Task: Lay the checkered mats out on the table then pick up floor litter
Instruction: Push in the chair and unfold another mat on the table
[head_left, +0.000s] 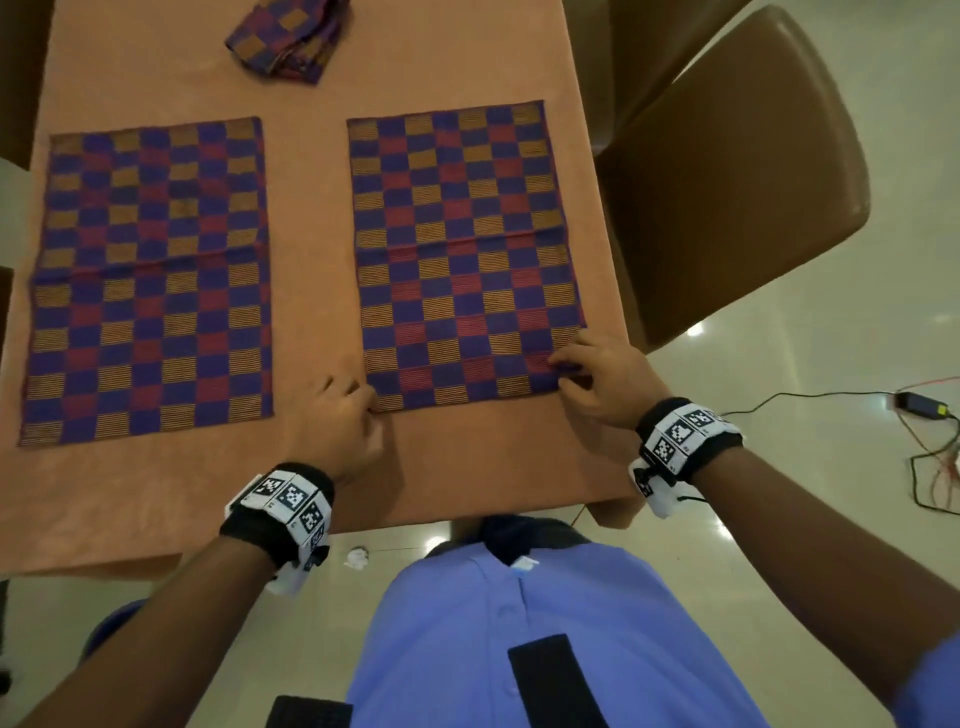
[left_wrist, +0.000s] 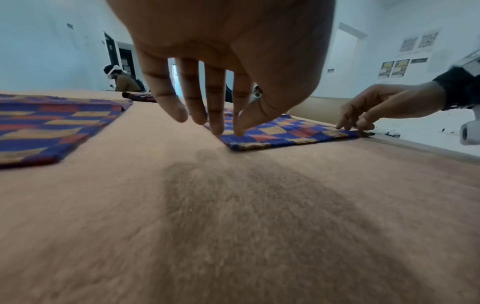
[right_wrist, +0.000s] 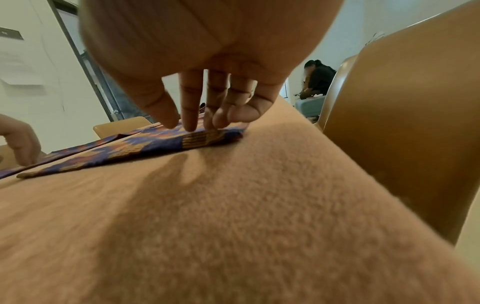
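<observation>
Two purple, red and orange checkered mats lie flat on the table (head_left: 306, 208): the left mat (head_left: 150, 280) and the right mat (head_left: 467, 249). My left hand (head_left: 343, 415) is at the right mat's near left corner, thumb and fingertips pinching its edge (left_wrist: 280, 133). At the near right corner, my right hand (head_left: 597, 379) pinches a small bunch of the fabric (right_wrist: 155, 144). A pile of folded checkered mats (head_left: 291, 36) sits at the far end. A crumpled white scrap of litter (head_left: 357, 557) lies on the floor under the near table edge.
A brown chair (head_left: 727, 182) stands close against the table's right side. A black adapter with cables (head_left: 924, 405) lies on the shiny floor at the right. Other people sit in the background of the wrist views.
</observation>
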